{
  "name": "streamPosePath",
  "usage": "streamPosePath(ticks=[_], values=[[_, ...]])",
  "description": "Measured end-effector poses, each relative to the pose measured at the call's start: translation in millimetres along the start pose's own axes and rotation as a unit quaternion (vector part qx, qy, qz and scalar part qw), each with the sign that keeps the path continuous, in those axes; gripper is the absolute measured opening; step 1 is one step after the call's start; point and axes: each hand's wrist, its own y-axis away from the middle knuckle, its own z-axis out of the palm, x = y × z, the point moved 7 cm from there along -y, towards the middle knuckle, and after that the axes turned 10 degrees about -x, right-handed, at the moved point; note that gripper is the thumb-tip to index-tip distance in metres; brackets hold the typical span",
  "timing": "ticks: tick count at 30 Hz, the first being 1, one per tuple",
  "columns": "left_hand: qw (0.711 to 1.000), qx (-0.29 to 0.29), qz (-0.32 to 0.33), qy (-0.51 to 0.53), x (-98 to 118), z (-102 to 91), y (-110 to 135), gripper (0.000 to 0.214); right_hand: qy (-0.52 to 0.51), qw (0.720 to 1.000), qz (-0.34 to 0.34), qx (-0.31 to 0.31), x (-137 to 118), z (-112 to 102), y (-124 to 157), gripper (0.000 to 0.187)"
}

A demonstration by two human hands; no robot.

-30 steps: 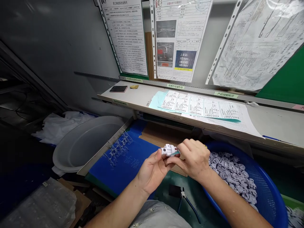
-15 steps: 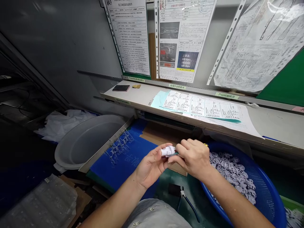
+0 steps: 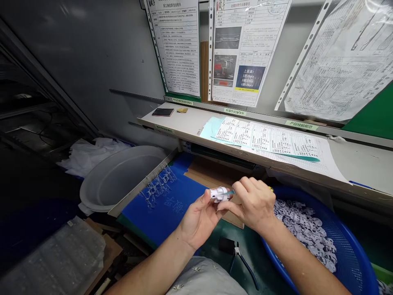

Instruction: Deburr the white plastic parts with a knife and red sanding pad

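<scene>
A small white plastic part (image 3: 218,194) sits pinched between the thumb and fingers of my left hand (image 3: 199,219). My right hand (image 3: 253,200) is closed close beside it, fingers curled round a slim hand tool (image 3: 231,192). A teal piece of that tool shows at the white part, and a yellow end (image 3: 270,189) sticks out behind the knuckles; its grip is hidden in the fist. The right thumb reaches under the white part, close to the left fingers. Below the hands, side cutters (image 3: 238,254) with dark blue handles lie on the green bench surface.
At right, a blue plastic basket (image 3: 353,246) holds many white parts. Clear branched plastic pieces (image 3: 158,184) lie on a blue mat (image 3: 141,217). A grey tub (image 3: 92,186) stands left. Overhead, a shelf (image 3: 187,123) carries papers (image 3: 267,139).
The white part has turned a little in my left fingers and shows a different side. The teal piece now lies along it. The whole view has shifted slightly.
</scene>
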Motion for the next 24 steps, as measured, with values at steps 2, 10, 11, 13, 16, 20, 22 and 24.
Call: streamPosePath(ticks=[2, 10, 11, 13, 16, 20, 22, 24], values=[[1.0, 0.011, 0.002, 0.013, -1.3, -1.0, -0.6, 0.029, 0.006, 1.0, 0.002, -0.006, 1.1, 2.2, -0.7, 0.057], [0.999, 0.022, 0.004, 0.032, 0.0, 6.3, 0.0, 0.032, 0.006, 1.0, 0.021, 0.022, 1.4, 2.0, 8.1, 0.054], [0.999, 0.026, -0.002, 0.03, -0.7, 6.1, 0.3, 0.033, 0.008, 0.999, 0.03, 0.016, 3.0, 1.9, 7.2, 0.056], [0.999, 0.036, -0.009, 0.025, -1.9, 3.6, -0.1, 0.032, 0.011, 0.999, 0.035, 0.0, 4.8, 3.0, 4.8, 0.06], [0.999, 0.036, -0.008, 0.029, -3.7, 0.2, -2.8, 0.029, 0.015, 0.999, 0.027, -0.015, 4.4, 6.9, 4.6, 0.06], [0.998, -0.003, 0.005, 0.055, -5.6, 5.6, -6.7, 0.023, 0.01, 1.0, 0.02, 0.0, -1.0, 9.3, 12.0, 0.054], [0.998, -0.004, 0.013, 0.053, -6.0, 8.4, -6.8, 0.024, 0.006, 1.0, 0.03, 0.01, -3.0, 8.7, 14.9, 0.052], [0.999, 0.005, 0.018, 0.051, -6.9, 10.3, -6.4, 0.025, 0.008, 0.998, 0.061, 0.012, -2.5, 8.8, 15.9, 0.054]])
